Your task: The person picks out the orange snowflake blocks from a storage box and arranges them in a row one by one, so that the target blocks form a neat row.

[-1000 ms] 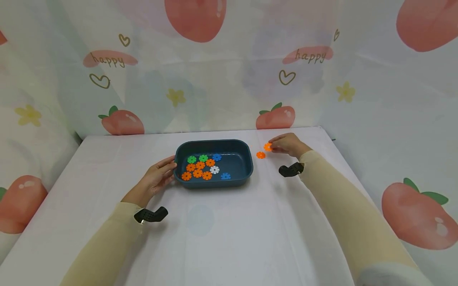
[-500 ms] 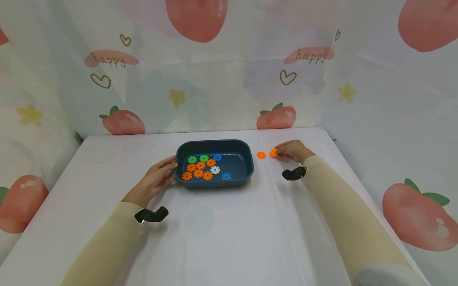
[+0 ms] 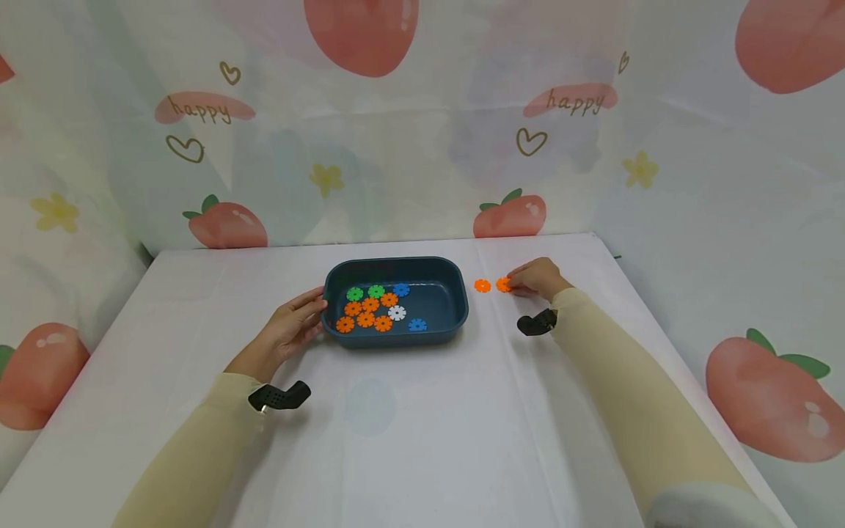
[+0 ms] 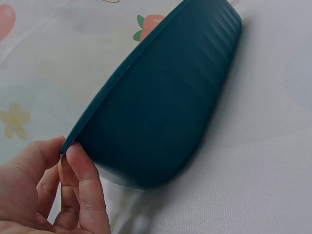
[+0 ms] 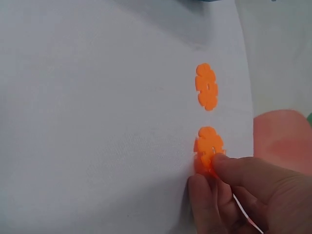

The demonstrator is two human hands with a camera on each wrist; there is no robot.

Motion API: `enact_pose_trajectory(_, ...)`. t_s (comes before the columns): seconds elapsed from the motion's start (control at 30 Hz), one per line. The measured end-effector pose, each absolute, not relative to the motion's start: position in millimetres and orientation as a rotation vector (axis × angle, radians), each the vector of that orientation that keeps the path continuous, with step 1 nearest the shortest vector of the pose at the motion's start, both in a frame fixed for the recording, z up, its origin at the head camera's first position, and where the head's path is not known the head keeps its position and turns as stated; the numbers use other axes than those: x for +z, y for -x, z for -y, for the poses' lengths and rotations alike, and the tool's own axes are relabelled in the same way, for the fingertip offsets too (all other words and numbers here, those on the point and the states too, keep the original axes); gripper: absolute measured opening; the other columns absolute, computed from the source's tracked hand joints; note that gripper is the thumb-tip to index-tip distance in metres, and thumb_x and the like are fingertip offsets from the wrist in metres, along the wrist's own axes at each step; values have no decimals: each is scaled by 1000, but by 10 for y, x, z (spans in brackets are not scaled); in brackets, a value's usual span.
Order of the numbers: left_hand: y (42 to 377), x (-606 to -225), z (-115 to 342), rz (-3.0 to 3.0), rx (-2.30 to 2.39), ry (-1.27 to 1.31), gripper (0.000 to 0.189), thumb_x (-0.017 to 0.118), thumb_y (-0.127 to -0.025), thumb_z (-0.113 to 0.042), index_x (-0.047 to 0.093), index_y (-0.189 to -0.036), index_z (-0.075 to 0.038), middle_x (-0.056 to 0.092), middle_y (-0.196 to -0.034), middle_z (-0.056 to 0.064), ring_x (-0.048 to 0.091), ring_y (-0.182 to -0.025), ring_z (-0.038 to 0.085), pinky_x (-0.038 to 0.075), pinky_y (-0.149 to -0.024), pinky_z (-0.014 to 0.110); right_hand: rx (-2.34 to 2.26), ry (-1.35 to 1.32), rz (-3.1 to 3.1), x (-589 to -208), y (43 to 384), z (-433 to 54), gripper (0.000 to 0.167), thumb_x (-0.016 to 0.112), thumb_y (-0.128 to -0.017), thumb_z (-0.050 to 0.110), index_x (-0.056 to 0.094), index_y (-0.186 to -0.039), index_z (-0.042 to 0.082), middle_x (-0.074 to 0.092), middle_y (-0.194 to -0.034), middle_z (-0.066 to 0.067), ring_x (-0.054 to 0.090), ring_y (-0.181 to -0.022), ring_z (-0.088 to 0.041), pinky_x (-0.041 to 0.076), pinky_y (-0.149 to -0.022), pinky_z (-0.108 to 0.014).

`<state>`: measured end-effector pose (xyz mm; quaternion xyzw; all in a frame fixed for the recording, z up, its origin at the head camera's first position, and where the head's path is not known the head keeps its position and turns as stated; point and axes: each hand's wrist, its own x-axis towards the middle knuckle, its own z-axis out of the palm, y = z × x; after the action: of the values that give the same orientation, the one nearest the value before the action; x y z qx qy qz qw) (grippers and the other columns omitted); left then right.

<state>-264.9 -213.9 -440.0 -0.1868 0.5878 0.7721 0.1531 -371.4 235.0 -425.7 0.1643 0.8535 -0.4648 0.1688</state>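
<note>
A dark teal plastic basin [image 3: 429, 339] stands on the white-covered table. My left hand [image 3: 288, 328] pinches its left rim between thumb and fingers, also close up in the left wrist view. To the basin's right, my right hand [image 3: 538, 279] pinches an orange snowflake disc [image 5: 208, 141] by its near edge, close to the tabletop. Thumb and fingertips hide part of this disc. A second orange snowflake disc [image 3: 483, 286] lies flat between the held one and the basin.
Inside the basin lie several orange discs [image 3: 365, 320], two green discs [image 3: 375, 292], two blue discs [image 3: 417, 325] and a white disc [image 3: 397, 313]. A fruit-patterned cloth wall [image 3: 409, 176] borders the table's back and sides.
My right hand has moved right and toward me with the orange snowflake disc, lowering it beside the one on the table, then slightly left. The left hand and basin have stayed in place.
</note>
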Motion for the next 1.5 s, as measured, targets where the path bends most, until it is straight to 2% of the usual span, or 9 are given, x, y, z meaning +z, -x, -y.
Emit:
enact_pose_trajectory(0.17, 2646, -4399, 2128, -1674, 2228, 533, 53, 66, -95, -15, 50, -145, -18, 69, -103, -9, 65, -81, 4, 56, -63, 17, -1214, -416, -2511, -4295, 3755, -2384, 36, 75, -85, 8, 68, -118, -5, 71, -76, -3, 66, -59, -5, 55, -63, -17)
enact_pose_trajectory(0.3, 2644, -4400, 2123, -1671, 2230, 537, 54, 66, -95, -15, 49, -146, -18, 70, -100, -9, 65, -78, 4, 55, -61, 17, -1222, -400, -2498, -4284, 3745, -2391, 37, 75, -85, 9, 67, -118, -5, 68, -69, 3, 66, -60, -5, 54, -63, -17)
enact_pose_trajectory(0.4, 2638, -4395, 2125, -1667, 2232, 531, 55, 66, -95, -15, 48, -147, -18, 69, -101, -8, 65, -79, 4, 55, -61, 17, -1193, -410, -2519, -4241, 3717, -2355, 34, 73, -87, 11, 68, -117, -5, 69, -74, 0, 66, -64, -7, 55, -66, -18)
enact_pose_trajectory(0.63, 2639, -4399, 2133, -1666, 2227, 535, 53, 65, -95, -15, 49, -146, -19, 69, -104, -8, 65, -83, 4, 55, -62, 17, -1268, -378, -2538, -4011, 3615, -2076, 34, 68, -93, 16, 66, -120, -3, 69, -113, -17, 68, -87, -16, 56, -87, -27)
enact_pose_trajectory(0.73, 2638, -4400, 2133, -1659, 2230, 530, 54, 65, -96, -15, 48, -147, -19, 69, -104, -8, 65, -83, 4, 55, -62, 16, -1339, -297, -2509, -3905, 3561, -1923, 35, 65, -96, 17, 64, -123, -5, 66, -120, -22, 69, -97, -24, 54, -93, -32)
enact_pose_trajectory(0.93, 2629, -4380, 2136, -1659, 2229, 525, 55, 65, -96, -16, 47, -148, -19, 69, -104, -7, 65, -81, 4, 55, -62, 16, -1404, -145, -2470, -3772, 3495, -1643, 33, 62, -98, 17, 64, -122, -6, 66, -119, -25, 70, -104, -29, 55, -91, -34)
enact_pose_trajectory(1.1, 2627, -4371, 2135, -1660, 2222, 522, 55, 65, -96, -16, 47, -147, -19, 69, -103, -8, 65, -81, 5, 55, -63, 17, -1462, -119, -2417, -3725, 3483, -1422, 30, 68, -93, 13, 67, -117, -5, 68, -113, -23, 73, -91, -23, 58, -82, -29)
enact_pose_trajectory(1.23, 2633, -4380, 2136, -1658, 2224, 520, 55, 65, -96, -16, 47, -147, -19, 69, -102, -8, 65, -81, 5, 55, -63, 17, -1480, -111, -2390, -3704, 3468, -1247, 29, 72, -89, 10, 68, -113, -6, 70, -109, -21, 73, -84, -21, 58, -82, -31)
enact_pose_trajectory(1.5, 2634, -4385, 2131, -1668, 2224, 531, 54, 65, -96, -16, 48, -147, -19, 69, -104, -8, 65, -84, 5, 55, -63, 16, -1450, 12, -2392, -3748, 3422, -962, 30, 73, -88, 6, 68, -113, -8, 69, -112, -23, 72, -97, -30, 57, -86, -37)
